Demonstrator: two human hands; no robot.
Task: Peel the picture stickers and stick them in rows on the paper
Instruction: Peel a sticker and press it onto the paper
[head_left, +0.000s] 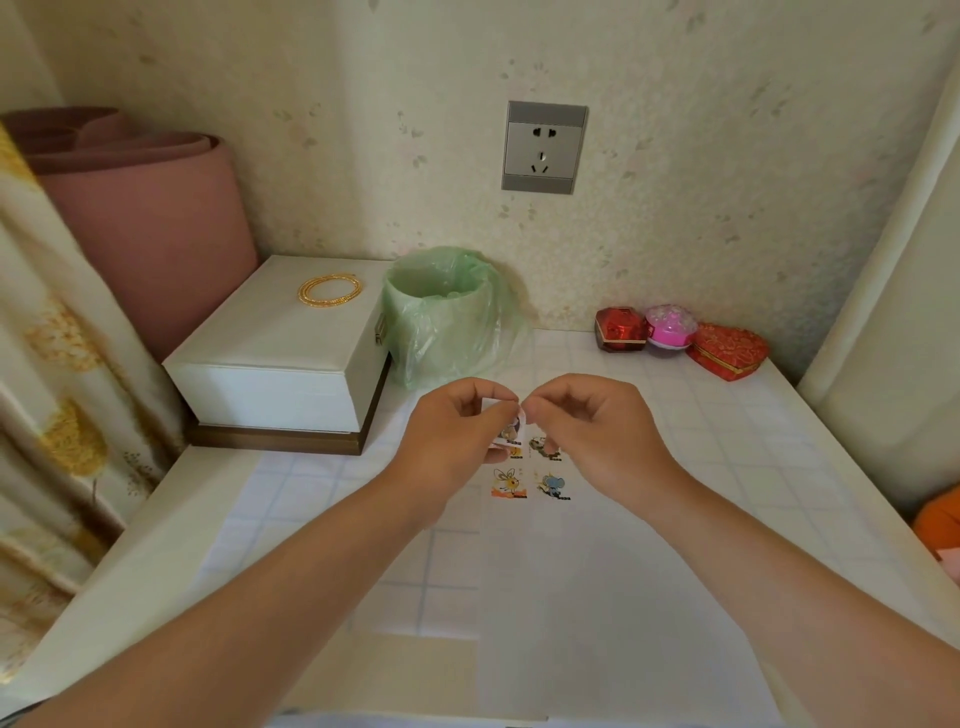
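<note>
Box (270, 343) left of bin (441, 317); stickers (530, 470) on paper (597, 597) before both.

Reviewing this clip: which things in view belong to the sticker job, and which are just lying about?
In the job: left hand and right hand, both pinching the sticker; paper; stuck stickers on it.
Lying about: white box, gold bracelet, lined bin, red hexagonal box, pink round box, heart box, rolled mat, wall socket.
</note>
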